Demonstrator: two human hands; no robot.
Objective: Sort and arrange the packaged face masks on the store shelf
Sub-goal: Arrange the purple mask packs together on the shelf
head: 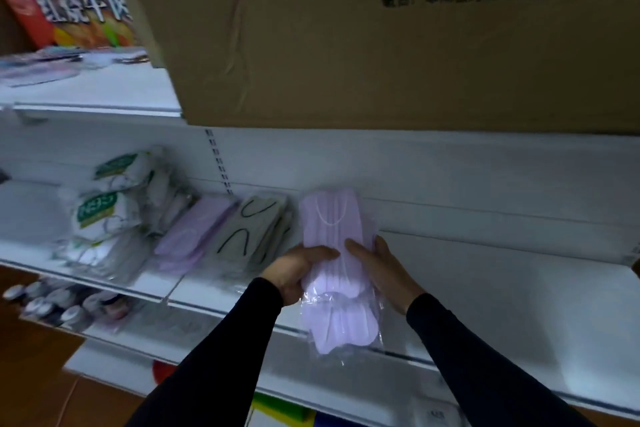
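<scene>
A clear plastic pack of lilac face masks [334,232] stands on end over the white middle shelf [502,291], leaning toward the back panel. My left hand [298,269] grips its left edge, thumb across the front. My right hand [379,265] holds its right edge, thumb on the front. To the left on the same shelf lie a grey mask pack with black ear loops [254,229], another lilac pack [194,232] and white packs with green labels [104,205].
A large brown cardboard box [381,38] sits on the upper shelf right above my hands. More mask packs [41,70] and a red carton [72,7] are at the upper left. Small round items [52,302] fill the lower left shelf.
</scene>
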